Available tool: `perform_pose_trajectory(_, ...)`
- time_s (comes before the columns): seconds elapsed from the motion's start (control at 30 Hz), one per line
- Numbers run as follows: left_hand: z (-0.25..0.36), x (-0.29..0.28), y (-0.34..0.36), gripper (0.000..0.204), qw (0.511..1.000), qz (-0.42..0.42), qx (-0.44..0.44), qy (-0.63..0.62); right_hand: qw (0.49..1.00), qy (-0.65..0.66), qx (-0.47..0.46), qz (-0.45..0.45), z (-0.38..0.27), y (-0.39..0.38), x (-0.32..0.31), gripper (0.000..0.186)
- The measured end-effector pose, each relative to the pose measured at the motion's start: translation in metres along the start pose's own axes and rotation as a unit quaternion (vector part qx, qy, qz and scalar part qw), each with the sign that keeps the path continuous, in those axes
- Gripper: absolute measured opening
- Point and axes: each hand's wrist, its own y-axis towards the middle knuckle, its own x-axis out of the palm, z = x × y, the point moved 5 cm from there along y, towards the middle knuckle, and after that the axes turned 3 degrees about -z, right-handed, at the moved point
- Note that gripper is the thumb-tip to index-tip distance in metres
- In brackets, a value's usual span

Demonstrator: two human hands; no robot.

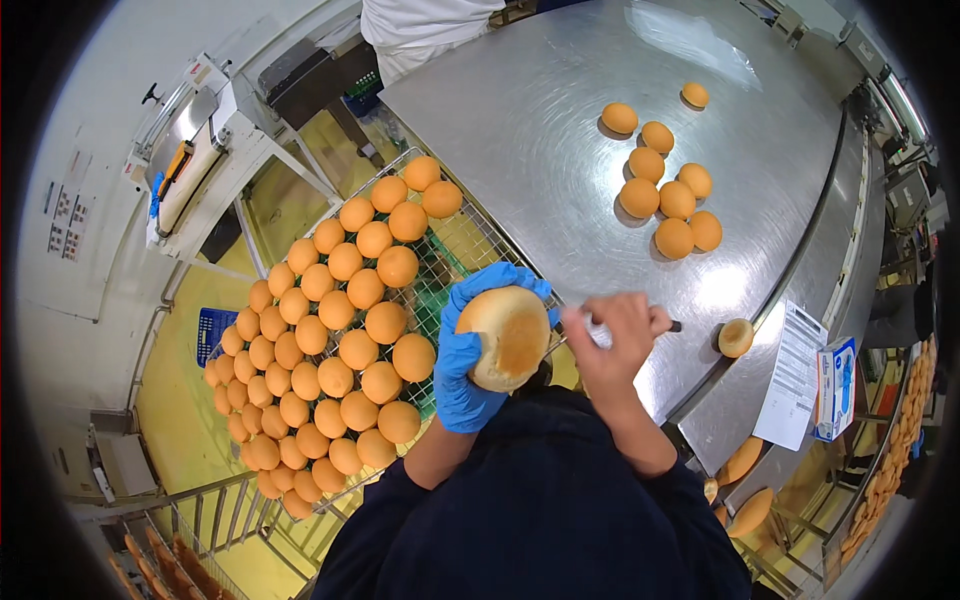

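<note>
A round bun (512,340) rests in my left hand (462,370), which wears a blue glove. The bun's pale underside with a browned patch faces up, and the gloved fingers wrap its left and far side. My bare right hand (615,345) is closed on a slim tool, just right of the bun. The tool's dark end (676,326) sticks out to the right of the fingers. A thin metal part shows between hand and bun; whether it enters the bun, I cannot tell. To the left, several rows of golden buns (337,310) sit on a wire rack (462,235).
Several buns (675,200) lie on the steel table (540,130) ahead, and one bun (736,338) sits near its right edge. A printed sheet (792,375) and a blue-white box (836,388) are at right. A person in white (425,30) stands beyond. A machine (190,150) is far left.
</note>
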Motion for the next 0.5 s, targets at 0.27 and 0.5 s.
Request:
perform_pose_trajectory(0.27, 0.007, -0.013, -0.001, 0.064, 0.994, 0.015, 0.066, 0.084, 0.999, 0.019, -0.043, -0.014, -0.02, -0.003, 0.002, 0.023)
perform_pose_trajectory(0.5, 0.012, -0.017, -0.003, 0.064, 0.991, 0.028, 0.091, 0.099, 0.999, -0.001, 0.009, -0.034, -0.011, 0.003, 0.018, 0.021)
